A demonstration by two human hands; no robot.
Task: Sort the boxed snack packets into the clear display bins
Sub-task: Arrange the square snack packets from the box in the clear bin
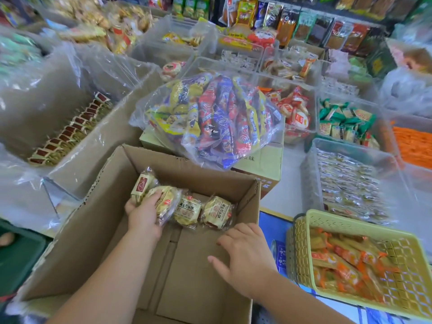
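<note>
Snack packets [187, 210] in cream and clear wrappers are seen lined along the far wall of an open cardboard box [93, 230] at the lower centre of the frame. Two of them are laid loose on the box floor, side by side, right of centre. Two more, at the far left corner of the box, are clasped by the left hand [142, 217], whose fingers are curled over the top of the bundle. The right hand [243, 256] is held apart from the left, at the lower right inside the box, with fingers spread and straight and nothing in it. Whether its fingertips touch the box floor cannot be told.

Above the box, a clear plastic bag [215, 118] stuffed with red, blue and yellow packets is rested on a closed carton [264, 164]. A clear display bin [311, 174] of silvery wrapped pieces is set at the right of the frame, with another clear bin [339, 99] of green packets above it. A yellow lattice basket [350, 222] of orange packets is placed at the lower right. At the upper left, a row of dark red packets [70, 129] is stood in a large plastic-lined carton [98, 141].
</note>
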